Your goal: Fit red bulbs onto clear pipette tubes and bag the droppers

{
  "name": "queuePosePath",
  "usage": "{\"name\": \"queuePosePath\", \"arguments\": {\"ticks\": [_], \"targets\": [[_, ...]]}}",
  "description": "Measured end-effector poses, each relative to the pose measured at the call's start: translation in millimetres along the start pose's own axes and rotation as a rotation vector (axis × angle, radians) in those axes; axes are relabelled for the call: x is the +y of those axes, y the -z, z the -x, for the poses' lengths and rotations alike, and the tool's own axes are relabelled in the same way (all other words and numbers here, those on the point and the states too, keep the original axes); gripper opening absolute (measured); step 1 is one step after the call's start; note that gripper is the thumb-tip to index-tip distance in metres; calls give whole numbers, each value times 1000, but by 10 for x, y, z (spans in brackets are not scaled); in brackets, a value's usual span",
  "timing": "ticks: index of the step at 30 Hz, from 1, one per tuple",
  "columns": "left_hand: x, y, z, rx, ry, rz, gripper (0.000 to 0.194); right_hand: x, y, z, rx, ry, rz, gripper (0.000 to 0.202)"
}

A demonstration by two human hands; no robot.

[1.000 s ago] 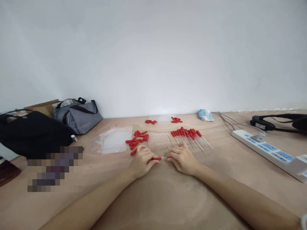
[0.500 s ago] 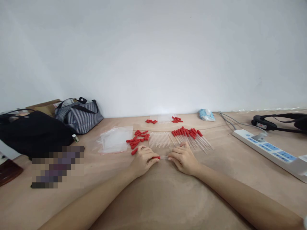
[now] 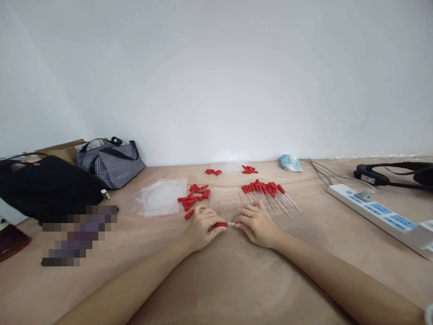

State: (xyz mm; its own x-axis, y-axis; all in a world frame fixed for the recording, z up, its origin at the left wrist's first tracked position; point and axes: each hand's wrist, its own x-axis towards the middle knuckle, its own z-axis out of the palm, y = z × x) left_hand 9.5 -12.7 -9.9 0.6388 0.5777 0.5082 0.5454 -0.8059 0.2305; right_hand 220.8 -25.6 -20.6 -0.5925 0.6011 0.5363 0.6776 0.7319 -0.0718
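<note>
Lying beyond held dropper (image 3: 221, 224), bulbs (image 3: 190, 203), tubes (image 3: 225, 198)

This is a room with a work table (image 3: 216, 280) against a white wall (image 3: 216, 81). It may be a home or a small workshop; I cannot tell which. Small work shows: tubes (image 3: 225, 198) lie in a row, with red caps (image 3: 189, 214) and clear bags (image 3: 162, 196) left of the tubes. Farther left of the tubes sit a striped bag (image 3: 117, 166) and a black bag (image 3: 47, 192), everyday things. Right of the tubes is a power strip (image 3: 363, 205).
</note>
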Motion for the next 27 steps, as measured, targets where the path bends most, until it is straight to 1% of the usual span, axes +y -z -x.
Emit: {"name": "queuePosePath", "arguments": {"ticks": [2,4,5,7,9,11,13,15,17,19,21,24,27], "targets": [[-10,13,10,24,53,-30,23,53,41,1,-4,-27,65,19],[-19,25,16,41,118,-56,34,156,84,4,36,-143,124,19],[-22,28,18,31,140,-56,34,226,105,8,74,-243,153,19],[-28,27,17,-18,150,-28,26,388,136,21,158,-496,212,20],[-33,18,13,-70,144,9,20,551,146,40,194,-725,262,21],[-38,9,7,-89,153,35,18,683,134,58,181,-877,297,22],[-42,5,1,-91,169,55,17,769,108,71,142,-958,318,23],[-44,6,-4,-96,168,68,15,814,79,75,94,-990,329,22],[-45,10,-6,-105,158,68,12,830,60,76,60,-993,336,20],[-45,15,-7,-110,149,62,12,824,53,74,64,-976,341,19],[-46,16,-9,-112,149,57,12,792,55,61,96,-931,347,20],[-45,8,-18,-122,148,47,12,684,45,-6,137,-807,354,21],[-44,-2,-26,-134,131,14,12,534,-7,-145,99,-701,328,24]]}}
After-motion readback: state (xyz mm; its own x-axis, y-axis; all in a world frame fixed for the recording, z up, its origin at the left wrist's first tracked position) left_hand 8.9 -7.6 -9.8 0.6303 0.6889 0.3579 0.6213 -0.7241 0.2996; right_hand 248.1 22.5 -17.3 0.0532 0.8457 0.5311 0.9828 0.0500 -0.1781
